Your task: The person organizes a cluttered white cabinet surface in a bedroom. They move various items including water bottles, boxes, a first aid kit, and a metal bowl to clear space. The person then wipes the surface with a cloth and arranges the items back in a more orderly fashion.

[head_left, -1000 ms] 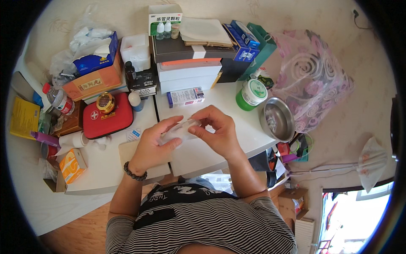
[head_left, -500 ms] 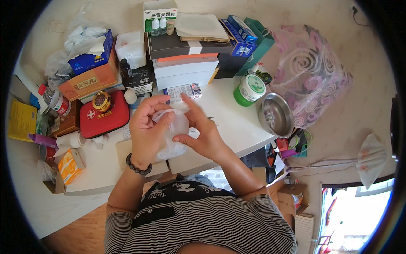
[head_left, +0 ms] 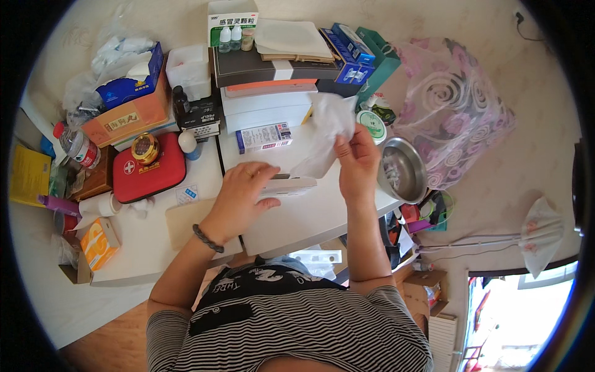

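My right hand is closed on a thin white plastic bag, held up above the right part of the table. The bag hangs limp and crumpled, partly in front of a green tub with a white lid. Thumb and fingers apart, my left hand reaches over the table at the left end of a flat white box. That end lies between its thumb and fingers; whether they touch it I cannot tell. Behind the left hand lies a small white and blue medicine box.
A metal bowl stands at the table's right edge. On the left are a red zipped case with a gold-lidded jar, an orange box and a bottle. Stacked boxes fill the back.
The bag was between both hands in front of me; my right hand has carried it right and up. My left hand has let it go and moved beside the flat white box.
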`<state>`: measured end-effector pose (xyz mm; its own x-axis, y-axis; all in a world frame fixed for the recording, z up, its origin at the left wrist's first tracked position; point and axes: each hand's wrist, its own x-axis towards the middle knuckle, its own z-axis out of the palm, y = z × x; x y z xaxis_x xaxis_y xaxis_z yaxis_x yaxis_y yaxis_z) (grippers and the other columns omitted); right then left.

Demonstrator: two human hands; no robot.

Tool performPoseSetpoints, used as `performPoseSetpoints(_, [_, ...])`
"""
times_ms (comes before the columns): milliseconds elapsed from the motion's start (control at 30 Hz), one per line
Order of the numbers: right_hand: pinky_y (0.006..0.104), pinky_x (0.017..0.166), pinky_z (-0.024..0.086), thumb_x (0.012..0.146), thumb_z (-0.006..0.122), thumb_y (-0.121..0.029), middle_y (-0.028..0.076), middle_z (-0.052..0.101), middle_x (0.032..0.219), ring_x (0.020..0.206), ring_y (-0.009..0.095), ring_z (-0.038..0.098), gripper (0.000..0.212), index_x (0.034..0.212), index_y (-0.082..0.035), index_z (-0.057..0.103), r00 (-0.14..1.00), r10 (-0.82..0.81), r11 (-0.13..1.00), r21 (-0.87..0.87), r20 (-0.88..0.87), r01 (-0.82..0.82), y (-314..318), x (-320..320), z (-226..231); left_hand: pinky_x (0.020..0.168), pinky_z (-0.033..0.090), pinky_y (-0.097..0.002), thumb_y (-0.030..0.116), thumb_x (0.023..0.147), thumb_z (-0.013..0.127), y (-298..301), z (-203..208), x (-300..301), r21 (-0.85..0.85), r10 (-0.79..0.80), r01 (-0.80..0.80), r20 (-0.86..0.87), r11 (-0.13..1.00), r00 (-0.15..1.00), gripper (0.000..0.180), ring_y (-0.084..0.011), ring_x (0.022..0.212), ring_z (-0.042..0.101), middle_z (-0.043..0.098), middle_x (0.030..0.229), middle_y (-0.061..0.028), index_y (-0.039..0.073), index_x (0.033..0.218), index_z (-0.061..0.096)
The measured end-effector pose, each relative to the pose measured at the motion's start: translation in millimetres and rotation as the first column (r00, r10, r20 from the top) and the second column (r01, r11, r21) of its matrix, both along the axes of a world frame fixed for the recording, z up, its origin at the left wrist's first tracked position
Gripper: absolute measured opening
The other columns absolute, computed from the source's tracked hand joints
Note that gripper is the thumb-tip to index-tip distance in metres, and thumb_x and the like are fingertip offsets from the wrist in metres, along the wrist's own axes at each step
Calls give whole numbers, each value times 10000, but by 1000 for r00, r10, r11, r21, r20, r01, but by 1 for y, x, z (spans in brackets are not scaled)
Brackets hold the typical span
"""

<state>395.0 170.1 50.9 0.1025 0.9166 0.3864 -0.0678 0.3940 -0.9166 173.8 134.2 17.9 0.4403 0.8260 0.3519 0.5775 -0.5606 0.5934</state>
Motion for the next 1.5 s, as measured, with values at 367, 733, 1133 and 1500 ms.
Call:
performPoseSetpoints(367, [243, 748, 507, 837, 699, 37, 42, 594, 930, 853, 95, 577, 263, 1080, 19, 601, 938, 189, 981, -107, 290, -164, -12, -27, -23, 910, 398, -421, 106, 737, 613, -11, -47, 9, 408, 56, 6, -140, 913, 988, 134, -277, 1045, 529, 581, 973, -68, 116, 870, 612])
performPoseSetpoints(733, [330, 731, 527, 733, 726, 35, 145, 627, 938, 827, 285, 640, 247, 954, -5, 622, 576, 213, 923, 31, 789, -384, -19, -14, -22, 901, 386, -440, 145, 734, 686, -10, -49, -1, 388, 83, -34, -110, 921, 990, 121, -311, 1001, 525, 564, 1012, -75, 126, 848, 650])
performPoseSetpoints(1133, [396, 738, 504, 789, 688, -69, 135, 642, 859, 833, 326, 626, 167, 944, -30, 643, 297, 453, 852, -309, 841, -423, 11, -12, -29, 907, 402, -401, 87, 688, 748, -3, -36, 5, 315, -14, 23, -29, 949, 999, 294, -264, 1024, 558, 588, 1013, -66, 90, 953, 623])
performPoseSetpoints(1500, [421, 739, 484, 874, 604, -141, 174, 651, 827, 797, 346, 626, 168, 1011, -62, 658, -91, 566, 741, -554, 819, -379, 5, -19, -14, 969, 354, -398, 205, 666, 796, 3, -11, 0, 119, -55, 85, -240, 989, 969, 319, -268, 1125, 467, 566, 1069, -73, 49, 919, 680])
